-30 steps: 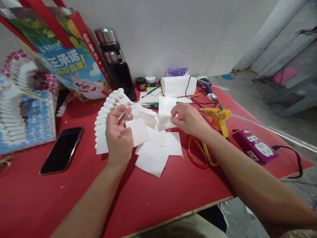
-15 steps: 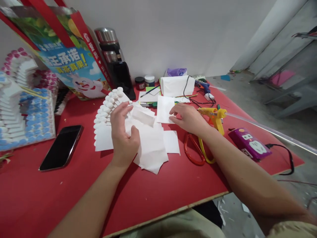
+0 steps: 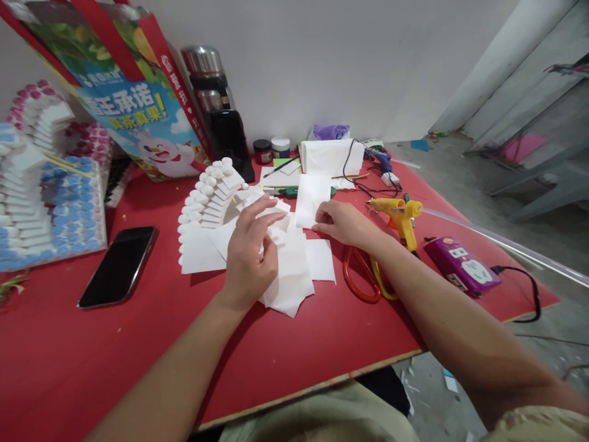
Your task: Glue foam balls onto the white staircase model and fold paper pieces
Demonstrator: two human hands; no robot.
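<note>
My left hand [image 3: 252, 258] is over a loose heap of white paper sheets [image 3: 289, 279], fingers curved and thumb apart, with nothing visible between them. My right hand [image 3: 343, 222] has its fingertips closed at the lower right corner of a small rectangular white paper [image 3: 313, 199], which stands out at the back of the heap. Another white sheet [image 3: 321, 259] lies below it. Behind my left hand, a fan of folded white pieces with round white tips [image 3: 207, 196] rests on the table, partly covered by paper.
Scissors with red and yellow handles [image 3: 352, 279] lie beneath my right forearm. Beyond are a yellow glue gun [image 3: 398, 212] and a purple power socket [image 3: 462, 267]. A phone [image 3: 118, 267], a blue-and-white model [image 3: 69, 209], a shopping bag [image 3: 151, 116] and a steel flask [image 3: 205, 64] occupy the left.
My left hand has shifted right across the heap, uncovering more of the white fan. My right fingers have closed in at the small paper's corner.
</note>
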